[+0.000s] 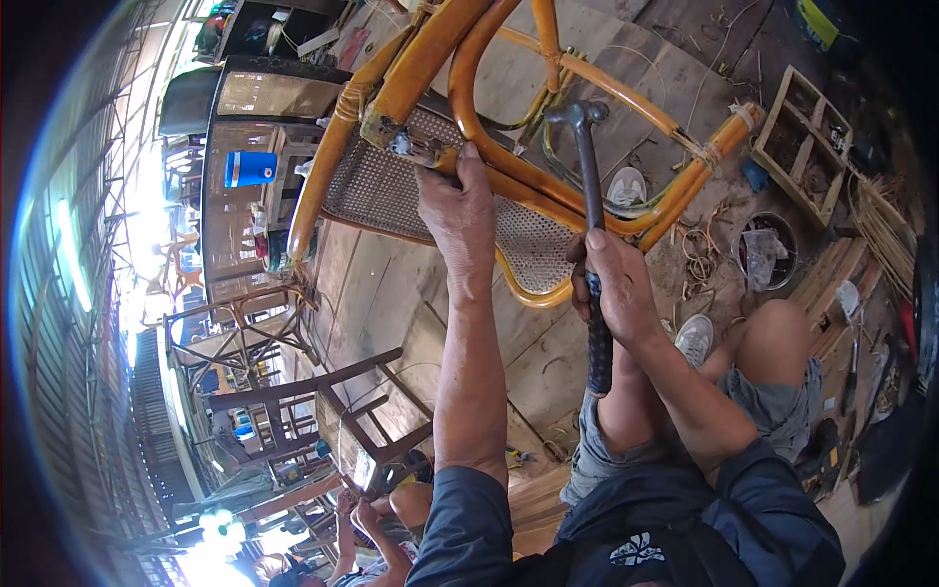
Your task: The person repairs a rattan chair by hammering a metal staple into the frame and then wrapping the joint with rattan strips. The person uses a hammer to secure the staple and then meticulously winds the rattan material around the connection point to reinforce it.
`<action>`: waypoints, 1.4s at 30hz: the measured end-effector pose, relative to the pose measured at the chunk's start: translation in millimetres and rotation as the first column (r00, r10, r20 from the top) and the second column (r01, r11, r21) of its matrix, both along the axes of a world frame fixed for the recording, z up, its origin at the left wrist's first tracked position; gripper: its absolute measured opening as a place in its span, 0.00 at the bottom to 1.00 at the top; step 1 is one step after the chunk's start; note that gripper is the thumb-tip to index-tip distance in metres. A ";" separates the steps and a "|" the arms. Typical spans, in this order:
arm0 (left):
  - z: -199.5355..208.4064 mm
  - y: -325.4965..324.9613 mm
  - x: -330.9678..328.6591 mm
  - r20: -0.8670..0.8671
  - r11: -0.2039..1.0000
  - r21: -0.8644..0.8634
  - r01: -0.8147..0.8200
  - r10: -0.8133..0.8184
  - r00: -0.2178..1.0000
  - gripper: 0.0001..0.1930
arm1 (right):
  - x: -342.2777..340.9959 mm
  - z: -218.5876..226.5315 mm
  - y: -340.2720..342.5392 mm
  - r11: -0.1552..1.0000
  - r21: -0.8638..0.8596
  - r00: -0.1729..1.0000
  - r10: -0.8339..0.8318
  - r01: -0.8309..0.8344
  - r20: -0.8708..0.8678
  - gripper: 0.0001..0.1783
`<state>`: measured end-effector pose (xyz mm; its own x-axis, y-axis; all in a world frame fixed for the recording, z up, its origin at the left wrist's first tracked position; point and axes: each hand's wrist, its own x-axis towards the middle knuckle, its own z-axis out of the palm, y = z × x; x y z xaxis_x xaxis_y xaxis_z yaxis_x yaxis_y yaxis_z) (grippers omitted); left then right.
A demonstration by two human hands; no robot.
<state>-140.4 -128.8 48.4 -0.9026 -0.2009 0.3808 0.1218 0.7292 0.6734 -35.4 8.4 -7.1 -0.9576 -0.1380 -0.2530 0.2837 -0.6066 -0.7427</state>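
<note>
In front of me lies a glossy orange-brown rattan chair frame point(416, 88), tipped over, with a woven cane panel point(377, 186) set in it. My left hand point(455, 210) is closed around the end of a rattan pole point(518, 189), its thumb on top. Just beyond those fingers is a joint with a pale, worn cut end point(403, 144); any small piece pinched there is too hidden to make out. Wrapped around the dark grip of a hammer point(591, 176), my right hand point(621, 289) holds it upright, head raised over the frame and apart from the joint.
Cane scraps point(696, 254) litter the wooden floor near my shoes. At right stand a wooden divided box point(807, 142) and a round container point(768, 249) with a plastic bag. A dark chair frame point(303, 386), a blue container point(250, 168) and another person's hands point(357, 509) are at left.
</note>
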 end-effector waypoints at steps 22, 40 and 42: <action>35.2 -5.9 0.8 -0.033 0.795 0.602 0.074 -0.069 0.997 0.19 | -81.4 46.2 -16.0 0.983 0.180 0.924 0.112 -0.048 -0.365 0.22; 32.3 -2.3 -12.4 -0.043 0.984 0.120 -0.135 0.141 0.989 0.16 | -94.1 15.2 -61.9 0.964 0.159 0.870 -0.113 0.213 -0.479 0.24; 31.1 1.4 -13.3 -0.057 0.982 0.100 -0.159 0.165 0.985 0.16 | -92.6 14.3 -61.2 0.948 0.236 0.886 -0.084 0.212 -0.457 0.24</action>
<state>-153.7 -127.4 79.5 -0.8292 -0.3806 0.4093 0.0524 0.6761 0.7349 -128.0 -52.8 7.2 -0.9819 0.0269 0.1877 -0.1841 -0.3724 -0.9096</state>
